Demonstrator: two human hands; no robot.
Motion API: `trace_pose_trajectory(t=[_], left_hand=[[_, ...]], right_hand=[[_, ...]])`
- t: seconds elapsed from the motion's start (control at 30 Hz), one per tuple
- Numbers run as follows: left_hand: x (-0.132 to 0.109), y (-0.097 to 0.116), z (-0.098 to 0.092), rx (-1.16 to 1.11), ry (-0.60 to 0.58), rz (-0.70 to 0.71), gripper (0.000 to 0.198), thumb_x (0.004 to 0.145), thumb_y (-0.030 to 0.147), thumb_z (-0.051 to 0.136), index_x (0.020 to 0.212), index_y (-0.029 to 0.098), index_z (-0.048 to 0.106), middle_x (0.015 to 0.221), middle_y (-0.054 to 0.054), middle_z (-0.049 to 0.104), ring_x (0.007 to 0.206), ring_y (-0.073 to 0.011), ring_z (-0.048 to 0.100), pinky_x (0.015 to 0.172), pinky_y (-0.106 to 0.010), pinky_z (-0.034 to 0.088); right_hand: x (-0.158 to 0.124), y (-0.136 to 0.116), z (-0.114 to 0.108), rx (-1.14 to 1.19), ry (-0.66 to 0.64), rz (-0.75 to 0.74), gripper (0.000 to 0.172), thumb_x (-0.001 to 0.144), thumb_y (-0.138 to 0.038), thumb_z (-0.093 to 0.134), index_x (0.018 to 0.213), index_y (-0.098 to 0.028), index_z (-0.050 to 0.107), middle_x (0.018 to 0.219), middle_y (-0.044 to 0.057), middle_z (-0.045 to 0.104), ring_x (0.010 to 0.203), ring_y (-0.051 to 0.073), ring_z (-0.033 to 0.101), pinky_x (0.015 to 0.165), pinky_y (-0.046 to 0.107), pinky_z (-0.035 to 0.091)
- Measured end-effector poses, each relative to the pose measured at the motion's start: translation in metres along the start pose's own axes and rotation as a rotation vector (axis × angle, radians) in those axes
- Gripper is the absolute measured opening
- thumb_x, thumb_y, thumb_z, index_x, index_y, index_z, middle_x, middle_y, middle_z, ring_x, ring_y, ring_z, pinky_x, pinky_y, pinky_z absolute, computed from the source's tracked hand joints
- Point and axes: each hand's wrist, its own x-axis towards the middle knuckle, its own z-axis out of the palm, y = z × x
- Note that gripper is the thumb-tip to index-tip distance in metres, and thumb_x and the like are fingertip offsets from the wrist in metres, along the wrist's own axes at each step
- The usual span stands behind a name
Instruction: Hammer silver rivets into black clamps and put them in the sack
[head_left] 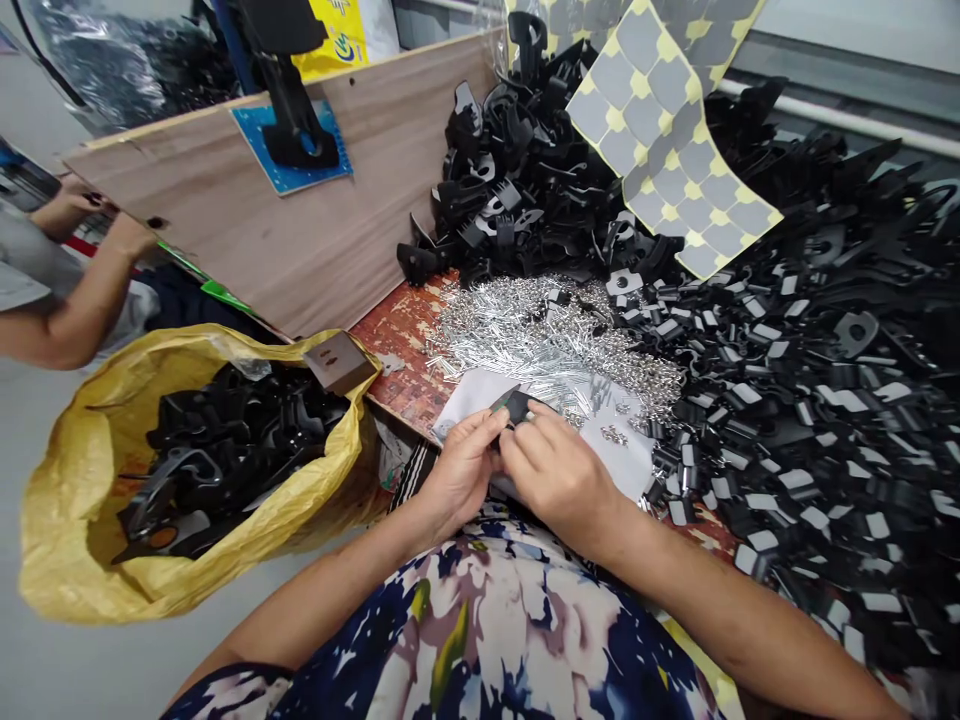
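My left hand (471, 462) and my right hand (559, 470) come together near the table's front edge. Both are closed on one small black plastic part (517, 402), whose lower portion is hidden by my fingers. A white sheet (626, 455) lies beneath them, with a few small metal pieces on it. Just beyond my hands spreads a heap of shiny metal pins (517, 335). To the right of my right hand lie many small black clips with pale grey pads (750, 420).
An open yellow sack (75, 520) holding black parts (247, 450) stands at left. A wooden board (352, 190) rises behind it. Black parts (525, 180) are piled at the back, under a sticker sheet (675, 140). Another person's arm (82, 300) is at far left.
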Motion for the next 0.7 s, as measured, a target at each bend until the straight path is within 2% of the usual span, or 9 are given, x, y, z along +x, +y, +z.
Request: trace_pose_trajectory(t=[0.13,0.27,0.33,0.4,0.47,0.5,0.57,0.63,0.7], left_hand=[[-0.003,-0.001,0.003,0.015,0.033,0.044,0.039,0.063,0.031,0.093,0.064,0.016,0.057,0.064,0.005,0.051,0.058,-0.0071,0.046,0.054,-0.018,0.044],[-0.017,0.004,-0.005,0.142,-0.099,0.024,0.033,0.077,0.041,0.084,0.078,0.017,0.061,0.073,0.003,0.054,0.058,-0.0086,0.046,0.052,-0.02,0.044],[-0.028,0.01,-0.016,0.261,-0.121,0.127,0.035,0.074,0.036,0.087,0.087,0.02,0.059,0.079,0.004,0.056,0.062,-0.0093,0.049,0.054,-0.019,0.043],[-0.039,0.018,-0.031,0.448,-0.069,0.245,0.04,0.071,0.028,0.09,0.095,0.022,0.058,0.084,0.003,0.061,0.07,-0.0112,0.055,0.058,-0.018,0.044],[-0.049,0.027,-0.048,0.651,0.018,0.258,0.037,0.079,0.031,0.084,0.107,0.023,0.06,0.088,0.001,0.066,0.071,-0.0126,0.057,0.058,-0.019,0.043],[-0.053,0.03,-0.056,0.726,0.057,0.227,0.034,0.085,0.036,0.077,0.112,0.023,0.061,0.087,0.0,0.068,0.066,-0.0128,0.056,0.054,-0.02,0.041],[-0.056,0.031,-0.067,0.802,0.102,0.146,0.032,0.093,0.047,0.065,0.114,0.023,0.063,0.082,0.0,0.069,0.054,-0.0126,0.051,0.046,-0.021,0.036],[-0.052,0.023,-0.072,0.828,0.093,0.099,0.035,0.094,0.053,0.06,0.111,0.023,0.064,0.076,0.0,0.068,0.049,-0.0131,0.049,0.043,-0.022,0.034],[-0.042,0.007,-0.071,0.884,0.063,0.118,0.037,0.095,0.055,0.056,0.11,0.023,0.066,0.07,0.002,0.065,0.046,-0.0139,0.049,0.043,-0.023,0.035]], right_hand=[[0.002,-0.005,0.005,-0.021,0.026,-0.043,0.028,0.098,-0.005,0.047,0.088,-0.017,0.07,0.074,0.004,0.061,0.073,0.018,0.056,0.101,0.04,0.055],[-0.002,-0.004,0.002,0.116,0.05,0.042,0.021,0.099,-0.012,0.051,0.09,-0.018,0.068,0.08,0.005,0.062,0.083,0.019,0.059,0.102,0.041,0.054],[-0.006,-0.005,0.001,0.173,0.064,0.106,0.02,0.101,-0.014,0.051,0.091,-0.019,0.067,0.082,0.005,0.062,0.085,0.019,0.06,0.104,0.041,0.052],[-0.015,-0.005,0.003,0.24,0.036,0.135,0.02,0.102,-0.013,0.046,0.102,-0.018,0.066,0.087,0.005,0.065,0.088,0.018,0.061,0.103,0.039,0.051],[-0.03,-0.001,0.006,0.229,-0.07,0.195,0.02,0.103,-0.014,0.046,0.114,-0.017,0.063,0.093,0.006,0.067,0.09,0.019,0.062,0.093,0.037,0.053],[-0.04,0.003,0.007,0.164,-0.14,0.246,0.017,0.102,-0.018,0.05,0.114,-0.016,0.062,0.094,0.007,0.067,0.088,0.02,0.061,0.085,0.037,0.053],[-0.061,0.014,0.009,-0.031,-0.291,0.36,0.015,0.098,-0.03,0.062,0.1,-0.016,0.063,0.089,0.009,0.065,0.082,0.023,0.06,0.072,0.037,0.049],[-0.081,0.025,0.01,-0.14,-0.432,0.446,0.021,0.092,-0.036,0.07,0.086,-0.018,0.059,0.084,0.009,0.064,0.077,0.024,0.06,0.066,0.035,0.045],[-0.094,0.032,0.008,-0.083,-0.55,0.542,0.019,0.091,-0.033,0.07,0.087,-0.019,0.058,0.078,0.006,0.064,0.07,0.022,0.061,0.06,0.032,0.042]])
